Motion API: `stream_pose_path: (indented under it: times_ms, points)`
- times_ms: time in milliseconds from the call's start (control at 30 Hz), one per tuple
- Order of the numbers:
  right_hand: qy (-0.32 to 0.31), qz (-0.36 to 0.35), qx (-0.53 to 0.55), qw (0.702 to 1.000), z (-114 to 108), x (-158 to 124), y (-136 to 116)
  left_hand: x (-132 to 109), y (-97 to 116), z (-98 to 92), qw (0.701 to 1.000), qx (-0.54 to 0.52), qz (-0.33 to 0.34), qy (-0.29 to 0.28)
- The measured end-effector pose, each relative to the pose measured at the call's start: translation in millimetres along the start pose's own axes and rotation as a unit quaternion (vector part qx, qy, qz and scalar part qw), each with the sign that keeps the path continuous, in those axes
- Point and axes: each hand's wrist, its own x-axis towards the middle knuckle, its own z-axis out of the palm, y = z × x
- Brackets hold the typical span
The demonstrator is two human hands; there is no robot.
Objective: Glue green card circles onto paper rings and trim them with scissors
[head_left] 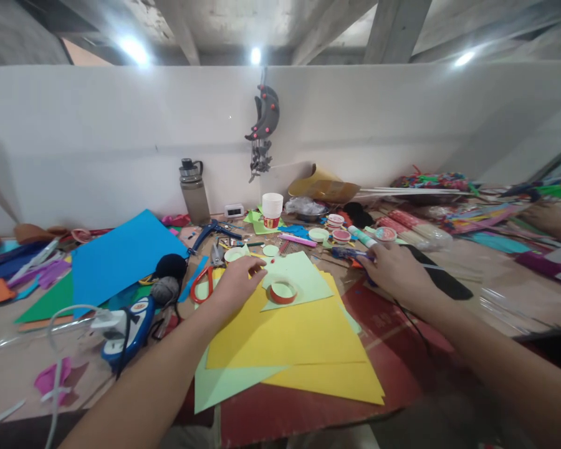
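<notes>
We find the left hand (236, 284) palm down over the yellow sheets (290, 340). Its fingers (255, 265) are loosely spread and slightly bent, and they grip nothing. The fingertips rest at the near edge of the light green sheet (303, 274). We cannot tell whether they press on it.

The tape roll (283, 291), red with a white inner face, lies flat on that light green sheet. It is just beyond the left fingertips and slightly to their right, not touching them. The orange-handled scissors (201, 284) lie just beside the little-finger side of the same hand.

We find the right hand (393, 268) back up, with its fingers curled closed over the blue-purple tool (348, 254). The free end of the tool projects past the knuckles toward the left hand. A black strip (442, 280) lies on the table (495, 293) just outside the right fingers, on the wrist side. The white cup (272, 209) stands well beyond both sets of fingertips, near the wall.
</notes>
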Motion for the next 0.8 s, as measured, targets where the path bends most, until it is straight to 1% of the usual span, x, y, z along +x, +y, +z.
stream_pose_path:
  times_ms: [33,67,100,133,233,300,367,500,633,800]
  points:
    - [0.006,-0.023,-0.007,1.0,-3,-4,-11,0,1,-1.0,1.0,0.002,-0.015,0.001]
    - [-0.018,-0.043,0.013,0.999,-6,-7,-23,0,2,-2.1,1.0,0.005,-0.029,0.0]
    - [-0.068,-0.044,0.032,0.996,-7,-10,-37,0,3,-3.1,0.999,0.009,-0.04,-0.004]
    - [-0.091,-0.048,0.041,0.994,-6,-12,-50,-1,4,-3.9,0.999,0.015,-0.047,-0.012]
    - [-0.111,-0.068,0.057,0.99,2,-14,-83,-1,6,-5.0,0.996,0.046,-0.065,-0.041]
    - [-0.112,-0.06,0.061,0.99,11,-13,-95,-1,6,-5.0,0.994,0.061,-0.081,-0.048]
    - [-0.11,-0.047,0.068,0.99,20,-11,-100,-1,5,-5.0,0.993,0.064,-0.087,-0.051]
    - [-0.104,-0.021,0.102,0.989,33,-1,-98,-1,5,-4.1,0.993,0.047,-0.085,-0.066]
    - [-0.114,0.021,0.147,0.982,40,14,-93,-1,5,-1.2,0.992,0.016,-0.089,-0.083]
    - [-0.106,0.044,0.229,0.967,46,26,-88,0,2,4.7,0.987,-0.039,-0.125,-0.091]
